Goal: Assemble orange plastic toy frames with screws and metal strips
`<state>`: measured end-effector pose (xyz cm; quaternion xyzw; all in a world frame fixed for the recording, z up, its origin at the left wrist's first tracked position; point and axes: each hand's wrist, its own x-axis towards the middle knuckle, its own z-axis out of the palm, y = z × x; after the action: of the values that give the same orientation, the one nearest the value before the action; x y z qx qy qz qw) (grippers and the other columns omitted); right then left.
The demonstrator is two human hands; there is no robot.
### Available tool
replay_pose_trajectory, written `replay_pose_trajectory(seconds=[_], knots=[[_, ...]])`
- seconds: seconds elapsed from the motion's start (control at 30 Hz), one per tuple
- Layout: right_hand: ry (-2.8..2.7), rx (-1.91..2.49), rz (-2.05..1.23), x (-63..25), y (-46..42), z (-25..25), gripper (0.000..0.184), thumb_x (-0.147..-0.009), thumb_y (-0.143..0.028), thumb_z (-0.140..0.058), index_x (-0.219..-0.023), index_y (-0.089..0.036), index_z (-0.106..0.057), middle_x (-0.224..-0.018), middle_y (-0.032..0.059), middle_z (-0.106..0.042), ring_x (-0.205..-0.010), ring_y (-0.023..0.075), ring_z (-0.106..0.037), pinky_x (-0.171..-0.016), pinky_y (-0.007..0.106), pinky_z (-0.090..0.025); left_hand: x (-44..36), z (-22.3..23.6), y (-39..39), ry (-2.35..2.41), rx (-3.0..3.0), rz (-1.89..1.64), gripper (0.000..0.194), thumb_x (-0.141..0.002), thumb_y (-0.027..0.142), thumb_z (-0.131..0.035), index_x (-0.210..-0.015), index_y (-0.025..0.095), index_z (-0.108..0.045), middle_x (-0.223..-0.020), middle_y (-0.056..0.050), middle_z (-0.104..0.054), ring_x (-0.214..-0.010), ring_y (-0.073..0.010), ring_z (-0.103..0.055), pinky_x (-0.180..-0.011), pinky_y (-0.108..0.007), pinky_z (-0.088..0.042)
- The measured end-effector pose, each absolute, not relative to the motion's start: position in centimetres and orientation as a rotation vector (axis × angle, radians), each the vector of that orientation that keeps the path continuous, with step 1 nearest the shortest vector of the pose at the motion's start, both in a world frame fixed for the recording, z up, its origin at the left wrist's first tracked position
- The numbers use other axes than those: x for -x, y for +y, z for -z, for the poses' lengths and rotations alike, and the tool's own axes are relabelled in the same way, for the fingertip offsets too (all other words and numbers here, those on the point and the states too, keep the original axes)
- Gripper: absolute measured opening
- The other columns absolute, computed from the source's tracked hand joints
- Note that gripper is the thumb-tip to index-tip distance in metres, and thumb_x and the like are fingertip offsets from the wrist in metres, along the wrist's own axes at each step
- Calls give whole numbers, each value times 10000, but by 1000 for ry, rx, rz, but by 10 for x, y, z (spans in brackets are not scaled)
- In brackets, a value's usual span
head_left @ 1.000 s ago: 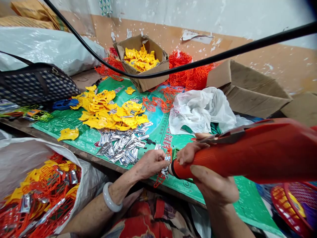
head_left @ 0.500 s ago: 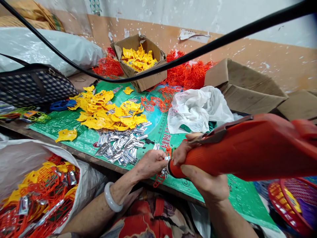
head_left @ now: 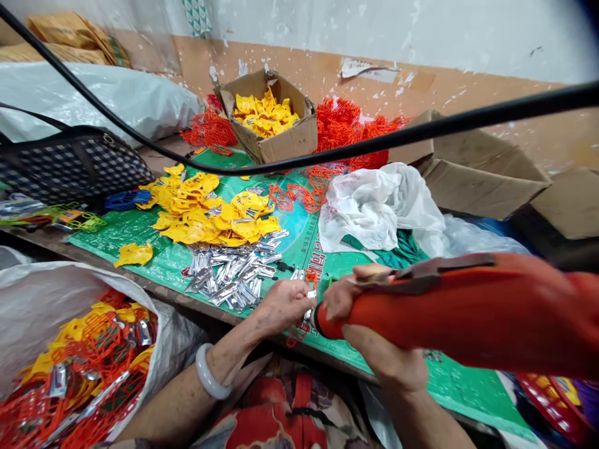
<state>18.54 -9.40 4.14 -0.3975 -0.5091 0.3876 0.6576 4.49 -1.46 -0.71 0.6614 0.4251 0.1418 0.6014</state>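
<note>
My right hand [head_left: 374, 340] is wrapped round a big orange power tool [head_left: 468, 312], thumb on its metal lever, with the tool's tip pointing left. My left hand [head_left: 281, 305] pinches a small assembly of red lattice plastic and a silver clip [head_left: 306, 299] right at that tip, near the table's front edge. A white bangle sits on my left wrist. Just left of my left hand lies a heap of silver clips [head_left: 231, 274]. Behind it a pile of yellow plastic pieces [head_left: 201, 215] spreads over the green mat [head_left: 304, 243].
A black cable [head_left: 327, 156] sags across the view. A cardboard box [head_left: 271, 121] of yellow pieces stands at the back beside red lattice parts [head_left: 346, 128]. A white plastic bag [head_left: 379, 209] lies mid-table. An open sack [head_left: 70, 349] of finished pieces sits low left; a checked bag [head_left: 70, 165] far left.
The tool's body has dropped lower on the right and the view has shifted slightly. Both hands stay together at the tool's tip, holding the same small piece.
</note>
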Motion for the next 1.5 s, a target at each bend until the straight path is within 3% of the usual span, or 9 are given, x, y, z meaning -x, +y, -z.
replay_pose_trajectory(seconds=[0.2,0.47,0.77,1.17,1.4,1.5], knots=[[-1131,751,-849,-195,-96,-58,427,-822,-336,-688,-1214,-338,-518,-722,-48,-591,-630,170,-572,-679,377,-487,-44,0,-15,987,-1491,-316,181,-736,359,-567,-663,198,-528,-496,64,-485,-489,-121,-471,-463,-216,-317],[-1056,664,-906,-200,-99,-56,435,-828,-276,-703,-1233,-304,-547,-784,-39,-654,-708,158,-618,-720,352,-500,-42,5,-17,978,-1459,-346,202,-773,375,-552,-698,189,-532,-514,46,-554,-498,-126,-523,-481,-217,-349],[-1021,755,-877,-195,-95,-53,464,-774,-310,-734,-1196,-325,-540,-732,-51,-635,-646,171,-606,-688,364,-501,-45,10,-23,1000,-1467,-356,210,-790,397,-542,-732,197,-516,-504,57,-539,-501,-137,-537,-487,-233,-349],[-1008,802,-852,-197,-95,-47,187,-760,-281,-717,-904,-295,-599,-732,-30,-614,-668,189,-578,-717,398,-515,-46,4,-25,1006,-1484,-339,193,-820,365,-513,-723,199,-525,-503,48,-581,-510,-145,-545,-501,-235,-356],[-999,792,-890,-194,-93,-48,441,-730,-301,-743,-1133,-332,-569,-717,-28,-598,-651,198,-549,-692,405,-520,-47,11,-27,961,-1423,-382,265,-808,450,-552,-725,201,-519,-498,64,-533,-474,-124,-485,-469,-222,-334],[-1013,813,-896,-192,-95,-50,454,-733,-307,-740,-1149,-349,-564,-719,-36,-589,-660,203,-546,-708,401,-523,-48,11,-29,957,-1402,-417,276,-799,462,-553,-719,200,-521,-509,62,-526,-489,-125,-487,-472,-221,-324]])
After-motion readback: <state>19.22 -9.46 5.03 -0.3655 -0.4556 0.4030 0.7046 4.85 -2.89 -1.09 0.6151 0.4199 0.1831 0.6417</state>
